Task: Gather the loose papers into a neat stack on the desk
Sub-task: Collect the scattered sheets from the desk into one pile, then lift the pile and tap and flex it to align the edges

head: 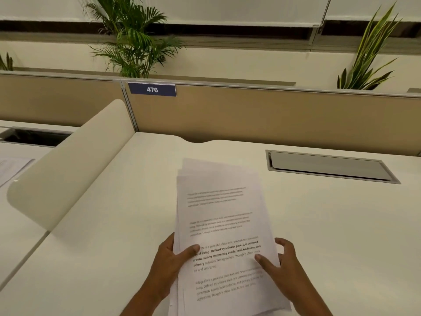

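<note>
Sheaf of printed papers (222,224) held above the white table (330,236), near its front edge, long side running away from the camera. Top sheet covered with paragraphs of black text, one block in bold. Sheets not yet squared: edges fanned at the far end and along the left side, corners of lower pages peeking out.

Left hand (169,262) gripping the left edge of the sheaf, thumb pressed on the top page, fingers hidden beneath. Right hand (281,264) clasping the right edge, thumb lying on the page, fingers curled loosely past the margin. Both forearms entering from the bottom of the view.

Beyond the papers, on the right, a closed grey cable hatch (330,166) set flush in the table. On the left, a rounded cream divider panel (68,169) standing between this place and the neighbouring one, with another sheet (12,166) lying on that side at the far left edge. Behind, a tan partition (262,112) bearing a dark blue label (152,89) marked 476. Above the partition, a palm plant (134,39) at left of centre and a snake plant (369,55) at right.
</note>
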`<action>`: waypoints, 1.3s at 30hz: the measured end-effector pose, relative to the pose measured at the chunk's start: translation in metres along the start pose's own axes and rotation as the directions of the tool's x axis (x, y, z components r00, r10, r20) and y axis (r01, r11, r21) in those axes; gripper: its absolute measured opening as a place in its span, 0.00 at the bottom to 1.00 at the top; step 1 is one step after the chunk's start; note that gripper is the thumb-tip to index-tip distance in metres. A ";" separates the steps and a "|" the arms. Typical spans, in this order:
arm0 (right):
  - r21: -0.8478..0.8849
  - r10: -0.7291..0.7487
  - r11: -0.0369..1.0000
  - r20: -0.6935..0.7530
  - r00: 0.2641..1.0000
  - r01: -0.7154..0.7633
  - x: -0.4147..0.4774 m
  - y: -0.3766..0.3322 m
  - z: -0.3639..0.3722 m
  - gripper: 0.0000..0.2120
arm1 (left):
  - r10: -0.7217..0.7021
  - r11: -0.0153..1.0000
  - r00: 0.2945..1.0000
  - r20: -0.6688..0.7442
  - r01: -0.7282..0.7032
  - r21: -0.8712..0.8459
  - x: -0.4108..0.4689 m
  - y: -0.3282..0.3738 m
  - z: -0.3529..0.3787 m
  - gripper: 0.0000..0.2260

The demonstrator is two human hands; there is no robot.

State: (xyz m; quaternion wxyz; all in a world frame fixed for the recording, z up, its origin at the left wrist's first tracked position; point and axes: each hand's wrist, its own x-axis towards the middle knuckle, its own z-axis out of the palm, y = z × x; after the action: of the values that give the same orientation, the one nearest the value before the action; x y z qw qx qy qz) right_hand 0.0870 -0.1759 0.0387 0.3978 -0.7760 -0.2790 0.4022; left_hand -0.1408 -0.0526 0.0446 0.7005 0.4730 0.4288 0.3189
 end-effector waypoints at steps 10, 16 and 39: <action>0.215 -0.261 0.929 -0.202 0.944 0.303 0.009 -0.044 -0.017 0.09 | 0.361 0.904 0.932 0.009 -0.353 0.243 0.014 0.050 0.025 0.13; 0.235 -0.320 0.889 -0.292 0.901 0.392 0.015 -0.051 -0.008 0.10 | 0.450 0.867 0.893 0.002 -0.437 0.238 0.026 0.061 0.031 0.20; 0.309 -0.291 0.873 -0.291 0.911 0.377 0.021 -0.046 0.002 0.12 | 0.340 0.938 0.937 -0.078 -0.333 0.093 0.036 0.032 0.046 0.08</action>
State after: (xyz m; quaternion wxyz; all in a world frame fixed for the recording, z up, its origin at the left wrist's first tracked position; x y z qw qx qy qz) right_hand 0.0912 -0.1350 0.0682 0.6266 -0.6719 -0.2824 0.2761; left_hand -0.0851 -0.0283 0.0723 0.5959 0.5511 0.3857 0.4386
